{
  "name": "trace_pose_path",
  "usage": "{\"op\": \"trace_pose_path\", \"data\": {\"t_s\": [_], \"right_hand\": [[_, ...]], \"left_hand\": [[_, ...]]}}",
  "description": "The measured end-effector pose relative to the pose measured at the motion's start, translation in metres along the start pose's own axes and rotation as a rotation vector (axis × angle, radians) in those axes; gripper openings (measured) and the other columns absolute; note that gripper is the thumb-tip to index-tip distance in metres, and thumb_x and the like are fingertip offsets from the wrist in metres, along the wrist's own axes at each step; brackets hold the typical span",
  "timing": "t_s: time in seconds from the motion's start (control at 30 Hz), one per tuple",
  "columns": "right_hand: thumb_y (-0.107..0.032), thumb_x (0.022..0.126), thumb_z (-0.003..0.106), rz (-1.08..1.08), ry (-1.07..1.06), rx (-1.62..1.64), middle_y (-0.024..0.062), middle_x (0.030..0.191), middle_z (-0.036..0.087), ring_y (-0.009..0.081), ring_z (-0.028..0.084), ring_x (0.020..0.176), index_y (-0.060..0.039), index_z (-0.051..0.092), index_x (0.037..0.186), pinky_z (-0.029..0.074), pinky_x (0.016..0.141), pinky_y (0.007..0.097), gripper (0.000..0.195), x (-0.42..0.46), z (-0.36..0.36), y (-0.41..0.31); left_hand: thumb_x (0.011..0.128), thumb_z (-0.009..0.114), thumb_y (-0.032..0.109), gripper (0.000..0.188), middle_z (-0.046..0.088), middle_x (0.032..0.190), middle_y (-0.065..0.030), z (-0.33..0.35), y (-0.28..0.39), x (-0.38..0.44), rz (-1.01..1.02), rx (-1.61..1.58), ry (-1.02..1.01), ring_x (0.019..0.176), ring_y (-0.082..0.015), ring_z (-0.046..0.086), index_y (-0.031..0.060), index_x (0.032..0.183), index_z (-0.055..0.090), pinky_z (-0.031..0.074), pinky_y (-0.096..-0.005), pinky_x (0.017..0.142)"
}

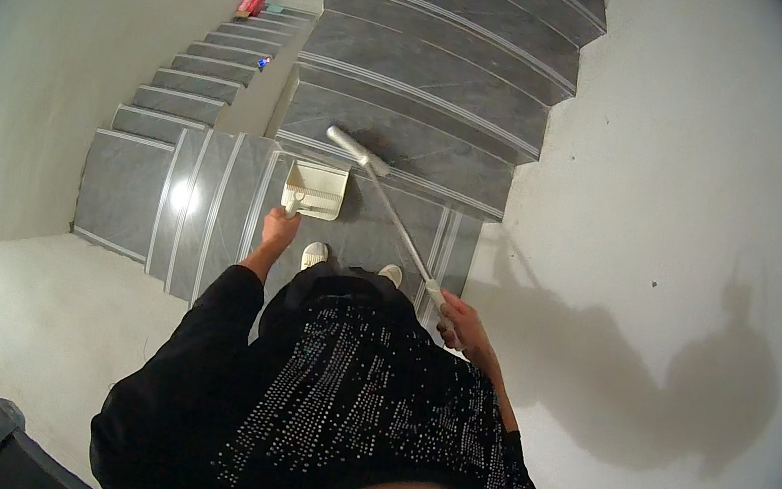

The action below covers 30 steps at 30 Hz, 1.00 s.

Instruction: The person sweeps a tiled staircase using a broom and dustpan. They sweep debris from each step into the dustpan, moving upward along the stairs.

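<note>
My left hand (280, 229) grips the handle of a cream plastic dustpan (315, 191), which is held above the grey tiled landing (369, 237) just ahead of my left shoe. In my right hand (464, 324) is the pale grip of a long-handled broom (401, 234) with a metal shaft. The shaft slants up and to the left. Its pale head (357, 149) is over the front edge of the lowest rising step (407, 133), to the upper right of the dustpan. Bristles are hard to make out against the dark tile.
Grey stairs (436, 46) rise ahead, and a second flight (191, 82) runs along the left. A red box (251, 4) and a small blue item (263, 62) lie on that left flight. A white wall (669, 210) stands close on my right. My light shoes (315, 254) are on the landing.
</note>
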State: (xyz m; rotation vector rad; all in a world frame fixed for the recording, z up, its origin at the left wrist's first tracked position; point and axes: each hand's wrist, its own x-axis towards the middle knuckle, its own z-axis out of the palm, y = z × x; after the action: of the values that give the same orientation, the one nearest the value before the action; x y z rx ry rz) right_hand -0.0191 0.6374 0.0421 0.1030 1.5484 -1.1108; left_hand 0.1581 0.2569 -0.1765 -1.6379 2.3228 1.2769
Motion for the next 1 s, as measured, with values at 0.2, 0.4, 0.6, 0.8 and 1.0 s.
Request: {"op": "trace_pose_path", "data": {"t_s": [0.2, 0.4, 0.6, 0.8, 1.0], "right_hand": [[-0.019, 0.091, 0.044, -0.15, 0.081, -0.126, 0.0019, 0.059, 0.049, 0.0106, 0.044, 0.042, -0.01, 0.036, 0.138, 0.037, 0.037, 0.0262, 0.048, 0.094, 0.015, -0.03], [-0.018, 0.09, 0.045, -0.069, 0.051, -0.434, 0.0004, 0.054, 0.045, 0.0099, 0.042, 0.04, -0.0097, 0.026, 0.142, 0.038, 0.037, 0.0268, 0.056, 0.135, 0.051, -0.012], [-0.019, 0.089, 0.047, 0.1, -0.101, -0.181, 0.0009, 0.06, 0.048, 0.0081, 0.043, 0.042, -0.0132, 0.035, 0.139, 0.036, 0.037, 0.0249, 0.052, 0.056, 0.021, -0.056], [-0.019, 0.091, 0.045, -0.086, -0.069, -0.347, 0.0038, 0.061, 0.049, 0.0108, 0.044, 0.039, -0.0103, 0.03, 0.141, 0.037, 0.034, 0.0268, 0.053, 0.093, 0.055, -0.092], [-0.015, 0.09, 0.038, -0.056, -0.045, -0.54, 0.0031, 0.056, 0.048, 0.0134, 0.047, 0.041, -0.0113, 0.033, 0.139, 0.038, 0.035, 0.0301, 0.049, 0.184, 0.105, -0.092]], "left_hand": [[0.076, 0.063, 0.035, 0.039, 0.062, 0.091, -0.0241, -0.016, -0.005, -0.001, 0.081, 0.086, 0.023, 0.09, -0.0402, 0.059, -0.0007, 0.092, 0.063, 0.048, -0.0466, 0.077], [0.075, 0.063, 0.033, 0.036, 0.064, 0.088, -0.0232, -0.026, 0.014, -0.005, -0.009, 0.099, 0.019, 0.087, -0.0394, 0.061, 0.0011, 0.092, 0.064, 0.049, -0.0465, 0.076], [0.074, 0.064, 0.032, 0.034, 0.064, 0.088, -0.0225, -0.033, 0.007, -0.002, -0.031, 0.009, 0.038, 0.087, -0.039, 0.061, 0.0016, 0.091, 0.065, 0.049, -0.0466, 0.075], [0.075, 0.063, 0.03, 0.033, 0.063, 0.09, -0.0235, -0.048, 0.001, -0.001, 0.013, -0.021, 0.029, 0.088, -0.0389, 0.06, 0.0023, 0.092, 0.064, 0.049, -0.0458, 0.076], [0.076, 0.061, 0.031, 0.034, 0.063, 0.088, -0.0241, -0.056, 0.007, 0.0, 0.05, 0.001, 0.036, 0.087, -0.0404, 0.06, -0.0009, 0.088, 0.063, 0.049, -0.0463, 0.077]]}}
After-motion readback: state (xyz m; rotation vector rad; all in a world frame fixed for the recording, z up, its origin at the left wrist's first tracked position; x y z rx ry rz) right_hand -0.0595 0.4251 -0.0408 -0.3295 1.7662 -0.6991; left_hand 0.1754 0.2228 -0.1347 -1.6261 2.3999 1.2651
